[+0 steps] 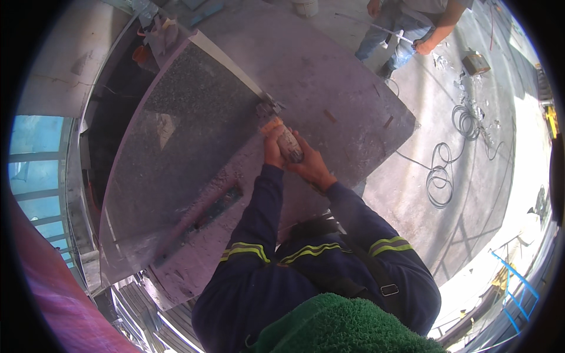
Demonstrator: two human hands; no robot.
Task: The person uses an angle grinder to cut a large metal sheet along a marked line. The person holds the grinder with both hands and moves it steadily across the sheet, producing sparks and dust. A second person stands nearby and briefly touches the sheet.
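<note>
Both of my hands are closed round the body of a dusty angle grinder. My left hand grips it from the left side near its orange part, and my right hand wraps its rear end from the right. The grinder's head points away from me, at the edge of a dark speckled stone slab. A pale strip runs along that edge from the head to the far left. Whether the disc touches the stone I cannot tell.
The slab lies on a wide dusty table. Beyond its far right corner, another person holds a thin rod. Coiled cables and a box lie on the floor to the right. An orange bucket is at the far left.
</note>
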